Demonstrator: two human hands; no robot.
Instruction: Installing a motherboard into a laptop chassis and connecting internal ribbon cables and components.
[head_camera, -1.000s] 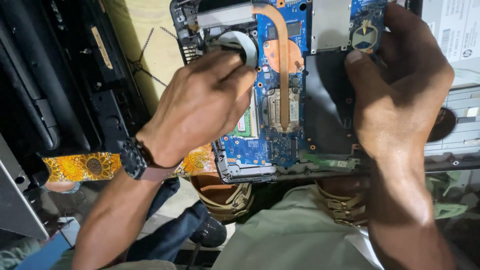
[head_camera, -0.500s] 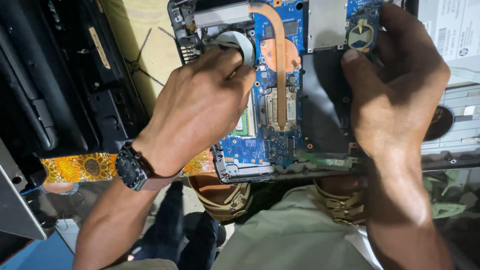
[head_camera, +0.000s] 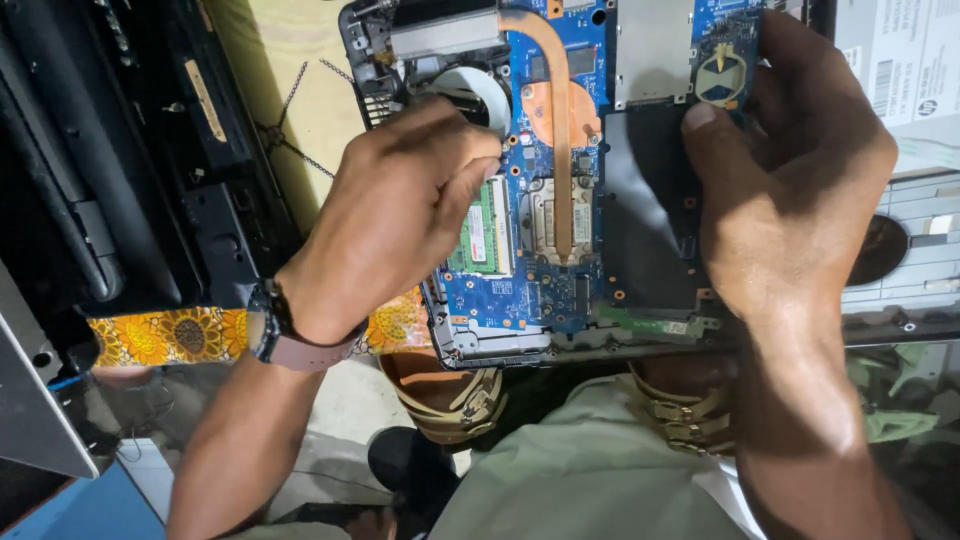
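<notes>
On the lap, head view: opened laptop chassis (head_camera: 640, 340) w/ blue motherboard (head_camera: 500, 290) exposed, resting across the knees. Left hand (head_camera: 400, 215) fingers curled tight together, tips pinching smth small at the fan (head_camera: 480, 90) edge, can't tell what. Vs. 1 s ago: barely moved, view only shifted a bit, so same spot is being worked. Right hand (head_camera: 790, 190) grips the chassis' right side, thumb pressed flat on black film. Copper heat pipe (head_camera: 560, 130) curved, shiny; green RAM stick (head_camera: 480, 235) flat; leather watch (head_camera: 275, 330) on left wrist.
</notes>
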